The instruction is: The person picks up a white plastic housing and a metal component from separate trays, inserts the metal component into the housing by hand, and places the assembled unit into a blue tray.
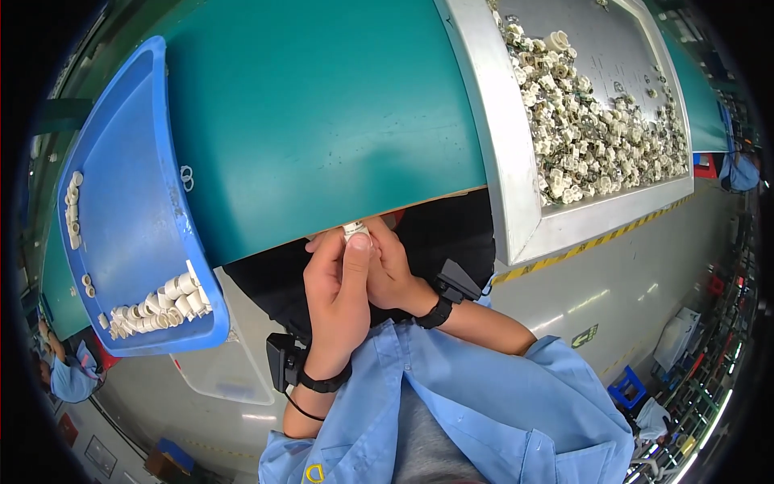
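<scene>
Clamping: one small white cylindrical part (355, 230), between fingers of your left hand (329, 278) and right hand (390, 270), at the smooth green tabletop (322, 105)'s near edge. Blue plastic tray (133, 218): white cylinders (161, 308) along near and left edges; thin white rings (187, 178) beside right edge. Silver metal tray (501, 145), right: heaped, jagged off-white parts (580, 137).

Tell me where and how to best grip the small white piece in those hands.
Probably pinch the small white piece by its rounded side, coming from the person's side. It looks short and roughly cylindrical; the left hand and right hand meet around it, its far end showing beyond the left thumb.
</scene>
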{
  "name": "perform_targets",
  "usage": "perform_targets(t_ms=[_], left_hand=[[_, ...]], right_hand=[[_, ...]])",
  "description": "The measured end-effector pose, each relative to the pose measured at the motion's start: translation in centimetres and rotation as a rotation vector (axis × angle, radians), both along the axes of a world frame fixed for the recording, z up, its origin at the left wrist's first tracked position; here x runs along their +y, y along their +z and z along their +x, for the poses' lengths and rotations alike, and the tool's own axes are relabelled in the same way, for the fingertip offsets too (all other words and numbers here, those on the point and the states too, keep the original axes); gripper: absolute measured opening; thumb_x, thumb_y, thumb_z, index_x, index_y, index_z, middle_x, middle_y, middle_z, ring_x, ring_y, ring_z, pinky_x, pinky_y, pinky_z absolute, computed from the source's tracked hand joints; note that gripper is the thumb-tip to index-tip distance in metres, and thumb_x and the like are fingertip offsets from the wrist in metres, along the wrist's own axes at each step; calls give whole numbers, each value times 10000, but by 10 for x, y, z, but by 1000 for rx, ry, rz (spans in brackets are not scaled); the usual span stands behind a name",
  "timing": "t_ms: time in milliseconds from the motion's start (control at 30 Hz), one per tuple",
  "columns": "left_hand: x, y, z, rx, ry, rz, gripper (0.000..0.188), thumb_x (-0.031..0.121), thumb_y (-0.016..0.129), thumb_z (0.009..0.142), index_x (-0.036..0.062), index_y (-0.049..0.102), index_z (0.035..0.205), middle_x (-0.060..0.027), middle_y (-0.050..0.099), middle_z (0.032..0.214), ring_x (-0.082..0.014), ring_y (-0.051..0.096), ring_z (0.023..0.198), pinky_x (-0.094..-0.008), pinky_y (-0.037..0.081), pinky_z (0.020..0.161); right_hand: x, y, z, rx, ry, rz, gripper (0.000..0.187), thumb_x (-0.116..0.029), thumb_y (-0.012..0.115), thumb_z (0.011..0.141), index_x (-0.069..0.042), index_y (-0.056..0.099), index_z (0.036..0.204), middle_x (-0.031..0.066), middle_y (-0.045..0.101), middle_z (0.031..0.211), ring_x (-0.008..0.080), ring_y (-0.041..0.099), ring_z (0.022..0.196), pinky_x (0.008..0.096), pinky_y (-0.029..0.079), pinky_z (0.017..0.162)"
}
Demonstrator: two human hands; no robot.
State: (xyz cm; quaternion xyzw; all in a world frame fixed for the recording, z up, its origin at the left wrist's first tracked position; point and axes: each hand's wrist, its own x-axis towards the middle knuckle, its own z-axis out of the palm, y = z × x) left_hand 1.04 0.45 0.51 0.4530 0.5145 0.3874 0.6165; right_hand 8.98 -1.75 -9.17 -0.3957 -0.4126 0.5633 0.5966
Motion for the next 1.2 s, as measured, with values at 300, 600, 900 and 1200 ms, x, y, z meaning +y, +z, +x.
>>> perform_targets(t_ms=[300, 600, 900, 1200], left_hand=[[-3, -11, 6, -73, 64, 1, 277, 237, 488, 1049, -7, 589, 966, -12, 601, 880, -75, 524, 821, -220, 422, 757], [-11, -12, 1, -70, -7, -18, 320, 277, 439, 1064, -10, 565, 999, -41, 574, 949, -109, 521, 894, -247, 416, 808], [-7, -12, 2, -65, 15, -35, 324, 283, 451, 1060, -14, 567, 1002, -48, 576, 944, -114, 525, 886, -248, 423, 797], [-9, -8, 9, -91, 93, -42, 310, 274, 459, 1056, -11, 573, 1012, -48, 578, 939, -110, 527, 880, -243, 414, 807]], right_hand=[[12, 6, 19, -298, -45, 169, 386, -304, 438, 1048, 28, 548, 1212, 163, 681, 1053, 250, 656, 913, 356, 496, 794], [7, -1, 25, -311, -23, 231, 419, -184, 584, 923, 20, 556, 1288, 183, 646, 1120, 362, 615, 1024, 412, 447, 910], [8, 3, 22, -306, -29, 166, 381, -183, 589, 922, 14, 580, 1248, 165, 648, 1081, 345, 617, 976, 406, 462, 858], [12, 9, 24, -324, -43, 178, 361, -184, 598, 920, 1, 589, 1230, 152, 650, 1030, 337, 617, 953, 403, 454, 853]])
